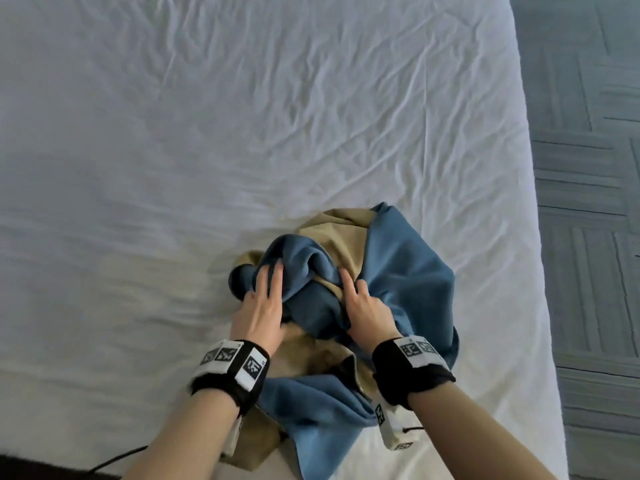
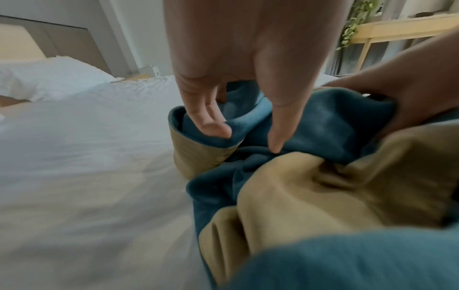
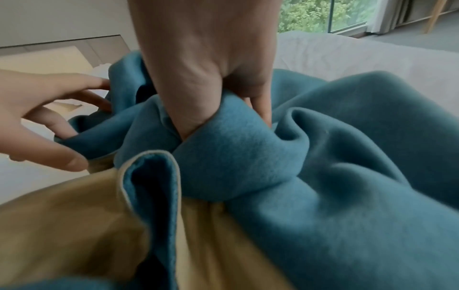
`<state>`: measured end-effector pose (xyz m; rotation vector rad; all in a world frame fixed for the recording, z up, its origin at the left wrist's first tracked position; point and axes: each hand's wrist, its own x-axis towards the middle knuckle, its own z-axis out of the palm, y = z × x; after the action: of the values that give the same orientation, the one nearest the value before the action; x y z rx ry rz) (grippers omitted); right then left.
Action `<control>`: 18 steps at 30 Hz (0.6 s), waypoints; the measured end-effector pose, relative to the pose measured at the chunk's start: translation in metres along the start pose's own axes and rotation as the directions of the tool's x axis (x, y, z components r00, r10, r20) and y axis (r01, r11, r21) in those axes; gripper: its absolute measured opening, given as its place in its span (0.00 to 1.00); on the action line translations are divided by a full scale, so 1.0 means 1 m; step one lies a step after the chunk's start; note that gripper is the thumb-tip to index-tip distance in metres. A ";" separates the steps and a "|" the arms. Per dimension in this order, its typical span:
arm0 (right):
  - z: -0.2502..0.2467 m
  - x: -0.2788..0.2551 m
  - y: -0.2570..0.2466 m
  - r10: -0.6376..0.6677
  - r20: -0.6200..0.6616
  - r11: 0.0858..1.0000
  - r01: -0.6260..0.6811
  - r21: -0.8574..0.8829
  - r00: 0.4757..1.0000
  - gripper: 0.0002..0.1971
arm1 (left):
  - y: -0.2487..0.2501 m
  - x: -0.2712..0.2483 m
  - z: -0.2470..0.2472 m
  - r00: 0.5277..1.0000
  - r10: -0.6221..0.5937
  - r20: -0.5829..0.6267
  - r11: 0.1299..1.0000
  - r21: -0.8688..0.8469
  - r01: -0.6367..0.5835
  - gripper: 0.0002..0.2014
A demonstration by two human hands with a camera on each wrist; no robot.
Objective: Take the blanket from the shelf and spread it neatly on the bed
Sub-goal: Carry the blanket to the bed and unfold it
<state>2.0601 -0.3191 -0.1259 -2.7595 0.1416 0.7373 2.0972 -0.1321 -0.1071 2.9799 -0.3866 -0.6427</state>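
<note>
A blanket (image 1: 398,271), blue on one side and tan on the other, lies bunched on the white bed (image 1: 242,116) near its front edge and right side. My left hand (image 1: 263,299) rests on a blue fold at the heap's left, fingers fairly straight; in the left wrist view (image 2: 246,137) its fingertips touch the blue cloth (image 2: 310,117). My right hand (image 1: 360,306) is at the heap's middle. In the right wrist view (image 3: 223,117) its thumb and fingers pinch a bunched blue fold (image 3: 236,157). A tan hem (image 3: 74,225) shows below.
Wrinkled white sheet stretches ahead and to the left. The bed's right edge borders grey patterned carpet (image 1: 588,168). A white pillow (image 2: 49,78) and headboard (image 2: 62,39) lie to the left; a wooden shelf (image 2: 397,29) and a window (image 3: 323,15) stand beyond the bed. A black cable (image 1: 114,459) lies bottom left.
</note>
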 end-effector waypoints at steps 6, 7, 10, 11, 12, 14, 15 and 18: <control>-0.052 0.012 0.044 -0.145 -0.066 0.988 0.142 -0.054 0.987 0.29 | 0.004 0.033 -0.031 0.943 -0.330 0.041 0.936 -0.112 0.332 0.49; -0.062 0.014 0.051 -0.150 -0.109 0.988 0.146 -0.046 0.983 0.28 | 0.007 0.038 -0.038 0.931 -0.351 0.101 0.929 -0.088 0.360 0.40; -0.099 0.023 0.073 -0.149 -0.267 0.989 0.150 -0.015 0.952 0.21 | 0.024 0.050 -0.057 0.947 -0.286 0.146 0.944 -0.126 0.305 0.15; -0.112 0.027 0.079 -0.148 -0.324 0.989 0.148 -0.024 0.935 0.20 | 0.032 0.053 -0.064 0.959 -0.255 0.127 0.941 -0.195 0.276 0.14; -0.125 0.032 0.084 -0.146 -0.383 0.989 0.145 -0.033 0.912 0.20 | 0.039 0.056 -0.070 0.970 -0.228 0.085 0.931 -0.274 0.243 0.14; -0.149 0.041 0.093 -0.141 -0.514 0.989 0.144 -0.034 0.846 0.19 | 0.054 0.062 -0.080 0.976 -0.210 -0.055 0.890 -0.424 0.167 0.15; -0.159 0.045 0.098 -0.133 -0.572 0.989 0.144 -0.026 0.809 0.19 | 0.060 0.066 -0.084 0.969 -0.210 -0.129 0.864 -0.488 0.122 0.16; -0.175 0.060 0.109 -0.125 -0.651 0.990 0.142 -0.027 0.749 0.23 | 0.074 0.079 -0.091 0.968 -0.149 -0.199 0.745 -0.667 -0.022 0.23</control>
<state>2.1766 -0.4755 -0.0374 -2.8360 0.0848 -0.2987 2.1871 -0.2229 -0.0466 2.3317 -0.0122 -0.3118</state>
